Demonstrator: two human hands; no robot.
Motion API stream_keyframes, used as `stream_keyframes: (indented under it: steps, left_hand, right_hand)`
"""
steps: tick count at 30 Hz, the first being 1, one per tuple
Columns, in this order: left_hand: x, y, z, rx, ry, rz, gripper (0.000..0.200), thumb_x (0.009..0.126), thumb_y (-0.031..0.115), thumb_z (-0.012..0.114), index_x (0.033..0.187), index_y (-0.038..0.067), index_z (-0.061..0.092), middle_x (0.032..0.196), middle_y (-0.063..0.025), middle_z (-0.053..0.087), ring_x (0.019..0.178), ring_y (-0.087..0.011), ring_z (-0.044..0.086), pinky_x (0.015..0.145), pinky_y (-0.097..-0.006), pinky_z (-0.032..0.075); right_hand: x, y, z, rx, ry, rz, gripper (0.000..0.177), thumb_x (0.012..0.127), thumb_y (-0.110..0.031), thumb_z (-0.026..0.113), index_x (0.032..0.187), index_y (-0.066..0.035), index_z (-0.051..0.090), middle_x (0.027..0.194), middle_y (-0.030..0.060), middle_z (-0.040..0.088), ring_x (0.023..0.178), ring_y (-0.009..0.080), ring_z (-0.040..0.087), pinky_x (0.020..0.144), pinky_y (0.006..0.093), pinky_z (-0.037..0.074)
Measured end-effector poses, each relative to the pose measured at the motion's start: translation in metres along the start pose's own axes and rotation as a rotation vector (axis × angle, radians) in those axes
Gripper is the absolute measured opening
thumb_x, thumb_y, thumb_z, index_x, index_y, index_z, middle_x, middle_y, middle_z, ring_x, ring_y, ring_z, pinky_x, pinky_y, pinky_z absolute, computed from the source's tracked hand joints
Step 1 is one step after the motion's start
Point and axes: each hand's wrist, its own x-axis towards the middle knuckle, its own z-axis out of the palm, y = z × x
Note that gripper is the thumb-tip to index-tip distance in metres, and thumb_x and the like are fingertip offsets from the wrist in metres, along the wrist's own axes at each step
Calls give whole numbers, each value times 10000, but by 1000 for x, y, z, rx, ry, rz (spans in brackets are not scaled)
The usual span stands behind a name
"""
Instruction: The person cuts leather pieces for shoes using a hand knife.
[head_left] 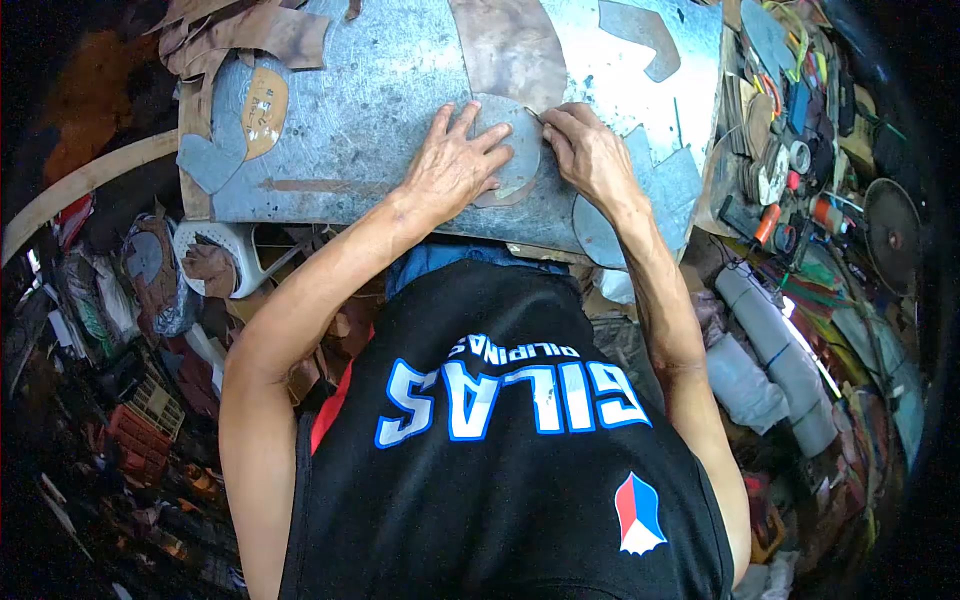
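My left hand (458, 158) lies with fingers spread, pressing on a grey rounded flat template (522, 150). Under the template, a brown leather piece (510, 55) runs up towards the far edge of the metal-topped table (370, 110). At the template's upper right edge, my right hand (590, 150) pinches a thin pointed tool (534, 116). Only its tip shows; the fingers hide the rest, and I cannot tell its exact kind.
More leather pieces (250, 35) are heaped at the far left, near a tan template with writing (265, 112). Grey cut shapes (665, 190) lie by my right forearm. Tools and tape rolls (798, 157) crowd the right side. A white plastic stool (210, 262) stands at left.
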Motion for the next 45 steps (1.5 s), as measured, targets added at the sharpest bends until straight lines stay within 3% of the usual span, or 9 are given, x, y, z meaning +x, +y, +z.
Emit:
stream_keyframes:
  steps: [8, 21, 29, 37, 45]
  left_hand:
    - [3, 1, 3, 79, -12, 38, 440, 839, 306, 700, 1262, 223, 608, 1404, -31, 484, 1314, -398, 417, 1102, -568, 310]
    - [5, 2, -2, 102, -79, 72, 440, 866, 304, 668, 1297, 253, 598, 1433, -67, 461, 1321, -433, 401, 1119, -580, 282]
    - [7, 7, -3, 206, -125, 141, 426, 924, 269, 555, 1349, 295, 579, 1463, -174, 415, 1288, -538, 392, 1144, -580, 253]
    - [7, 7, -5, 206, -129, 169, 459, 904, 220, 568, 1357, 291, 572, 1457, -187, 407, 1273, -558, 396, 1135, -589, 255]
    - [12, -1, -9, 204, -75, 297, 433, 897, 225, 578, 1329, 257, 587, 1391, -186, 428, 1172, -542, 449, 1096, -597, 285]
  right_hand:
    - [-5, -11, 1, -11, -45, 118, 225, 938, -191, 592, 1102, -66, 680, 1025, 166, 658, 886, 377, 659, 750, 453, 533]
    - [-39, -23, 24, 115, 117, 225, 220, 928, -155, 572, 1105, -56, 659, 946, 225, 635, 854, 440, 634, 735, 503, 519]
    - [-55, -41, 33, 152, 227, 306, 217, 925, -135, 574, 1097, -25, 647, 935, 230, 631, 843, 445, 632, 720, 503, 515]
    - [-67, -46, 38, 240, 230, 377, 215, 931, -138, 571, 1097, -17, 635, 931, 249, 619, 836, 456, 627, 709, 516, 515]
    - [-81, -68, 53, 267, 369, 508, 213, 926, -113, 571, 1100, -6, 631, 942, 250, 624, 838, 455, 626, 719, 507, 511]
